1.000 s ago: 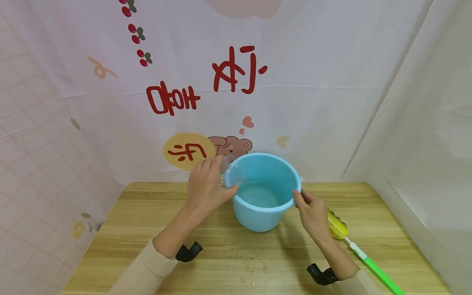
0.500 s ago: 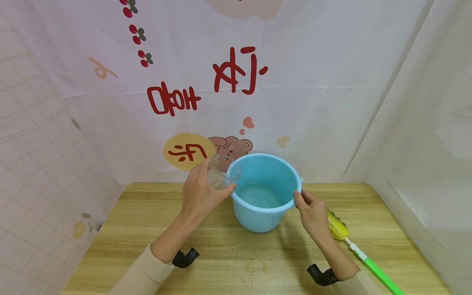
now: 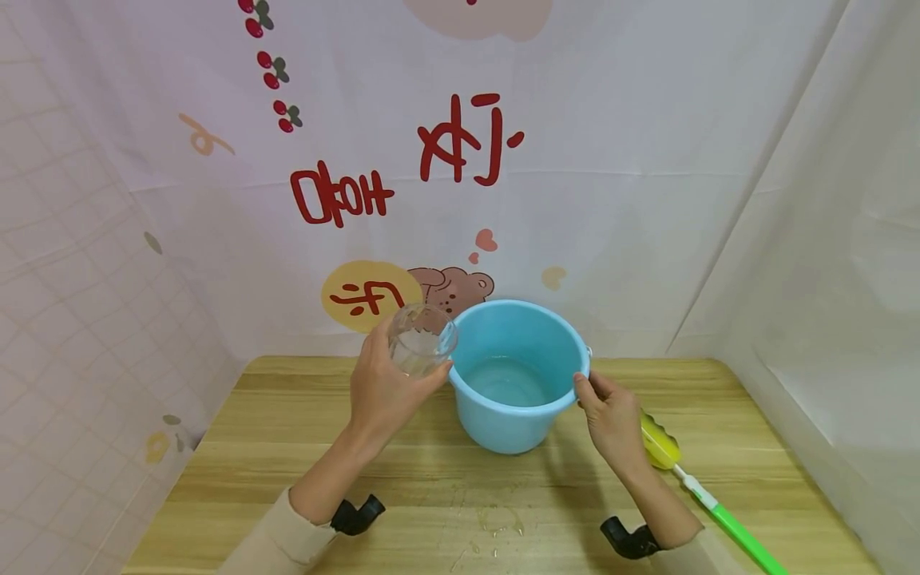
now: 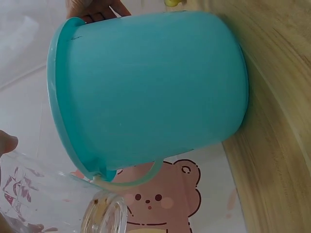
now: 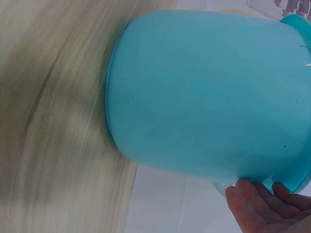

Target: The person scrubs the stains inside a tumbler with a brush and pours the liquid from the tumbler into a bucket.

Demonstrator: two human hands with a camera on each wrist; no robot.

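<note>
A clear drinking glass is gripped by my left hand at the left edge of a light blue bucket. The glass is nearly upright, its mouth level with the bucket's rim; its thick base shows in the left wrist view, where the glass stands beside the bucket. Shallow water lies in the bottom of the bucket, which sits on the wooden table. My right hand holds the rim on the right side, thumb over the edge and fingers against the outer wall.
A yellow sponge head on a green-handled brush lies to the right of the bucket. Small wet patches mark the wooden table in front. A printed white cloth hangs behind and at both sides.
My left hand has drawn the glass back leftwards from over the bucket's rim and turned it from tilted to nearly upright. The right hand and the bucket have stayed in place.
</note>
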